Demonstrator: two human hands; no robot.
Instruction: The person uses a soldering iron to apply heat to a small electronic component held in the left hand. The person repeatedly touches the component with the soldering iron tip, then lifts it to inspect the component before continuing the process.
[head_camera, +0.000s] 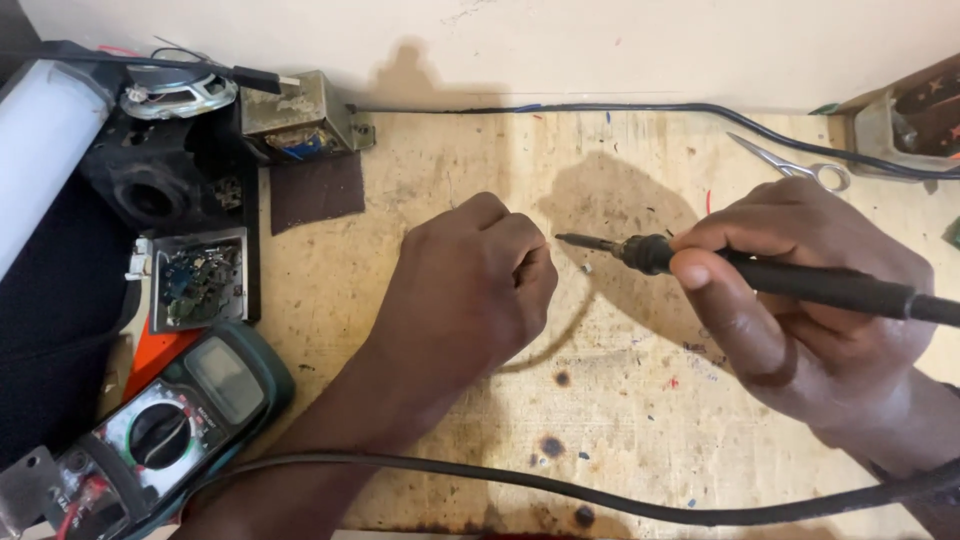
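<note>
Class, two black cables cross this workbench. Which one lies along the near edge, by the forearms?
The thick cable sweeping along the bottom edge below both forearms; the thinner cable runs along the wall at the far edge.

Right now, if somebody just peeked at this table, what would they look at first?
Probably the black soldering iron in the right hand, its tip pointing at the curled left hand in the middle of the scorched wooden table. Next, the teal multimeter at the lower left, beside a small open box of tiny parts.
</note>
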